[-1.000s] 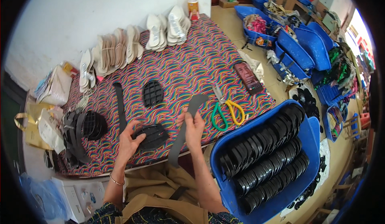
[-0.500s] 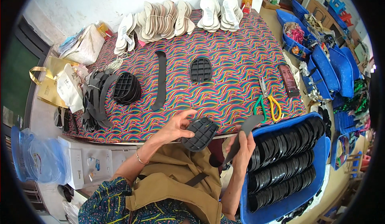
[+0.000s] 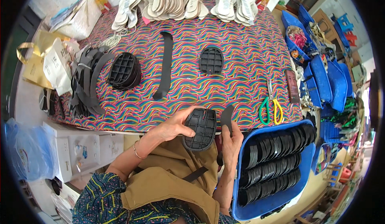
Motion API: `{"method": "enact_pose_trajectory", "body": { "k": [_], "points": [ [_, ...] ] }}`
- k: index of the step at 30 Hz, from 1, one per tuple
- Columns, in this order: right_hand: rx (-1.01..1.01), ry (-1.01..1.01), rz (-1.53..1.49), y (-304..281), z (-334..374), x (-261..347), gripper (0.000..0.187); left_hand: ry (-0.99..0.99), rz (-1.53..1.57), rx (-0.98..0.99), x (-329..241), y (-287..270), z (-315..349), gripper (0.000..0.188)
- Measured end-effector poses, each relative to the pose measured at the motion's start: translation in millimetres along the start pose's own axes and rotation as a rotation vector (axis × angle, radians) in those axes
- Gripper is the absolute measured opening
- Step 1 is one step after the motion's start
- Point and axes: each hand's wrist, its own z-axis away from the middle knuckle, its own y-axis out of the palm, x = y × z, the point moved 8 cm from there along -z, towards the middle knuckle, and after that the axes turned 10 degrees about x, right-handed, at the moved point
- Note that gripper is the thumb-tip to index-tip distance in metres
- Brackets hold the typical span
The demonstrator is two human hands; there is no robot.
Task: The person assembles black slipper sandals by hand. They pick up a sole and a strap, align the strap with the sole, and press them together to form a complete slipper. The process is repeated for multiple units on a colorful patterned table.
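Note:
My left hand [image 3: 176, 123] grips a black rubber shoe heel [image 3: 200, 128] by its left side, thumb on the gridded face. In my right hand [image 3: 232, 141] is a curved dark strip [image 3: 227, 117], pinched between thumb and fingers just right of the heel. The two pieces stand apart, held over my lap at the table's near edge. Farther back on the cloth lie another dark strip [image 3: 165, 67] and a single gridded heel [image 3: 211, 61]. A stack of the same heels [image 3: 124, 70] stands to the left, beside a tied bundle of dark strips [image 3: 86, 81].
A blue bin [image 3: 303, 172] with rows of black heel pieces stands at my right. Scissors [image 3: 271, 105] and a phone [image 3: 292, 86] lie on the table's right side. Bundled pale insoles [image 3: 166, 1] line the back. White drawers [image 3: 90, 151] stand at lower left.
The heel in my left hand has turned more upright. My right hand has brought its strip closer to the heel. The whole view has shifted slightly.

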Motion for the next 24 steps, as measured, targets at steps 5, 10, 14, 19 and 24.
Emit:
{"method": "enact_pose_trajectory", "body": {
  "k": [5, 10, 14, 19, 24],
  "points": [
    [0.009, 0.015, 0.029, 10.7, -9.4, -2.8, 0.023, -0.004, -0.036, -0.166, -2.0, -10.8, 5.8, 0.059],
    [0.084, -0.007, -0.154, 20.4, -7.1, 0.6, 0.019, 0.083, -0.09, -0.199, -9.9, -12.8, 4.8, 0.041],
    [0.107, -0.075, -0.359, 29.1, -0.3, 8.6, 0.013, 0.042, 0.554, -0.073, 2.5, -10.0, 3.4, 0.031],
    [0.162, -0.136, -0.525, 35.3, 12.2, 22.8, 0.012, 0.078, 0.909, 0.173, 14.5, -6.0, -2.0, 0.033],
    [0.048, -0.179, -0.458, 40.5, 22.0, 34.2, 0.014, 0.064, 0.86, -0.004, 10.4, 2.9, 0.3, 0.034]
  ]
}}
